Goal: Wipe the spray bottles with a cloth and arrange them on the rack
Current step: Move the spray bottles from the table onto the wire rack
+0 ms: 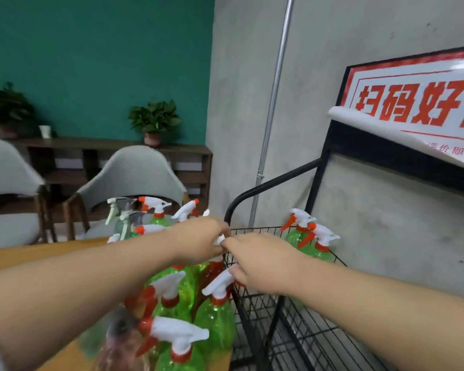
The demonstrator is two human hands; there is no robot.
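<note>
Two bare hands, left hand (198, 241) and right hand (263, 263), are pinched together on a white plastic trigger head (220, 240), beside a black wire rack (257, 311).

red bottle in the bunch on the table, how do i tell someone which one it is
Start at the black wire rack against the grey wall, then look just left of it at the crowd of spray bottles on the wooden table. Directly below the two meeting hands stands the red bottle; its translucent red body sets it apart from its green neighbours.
</note>
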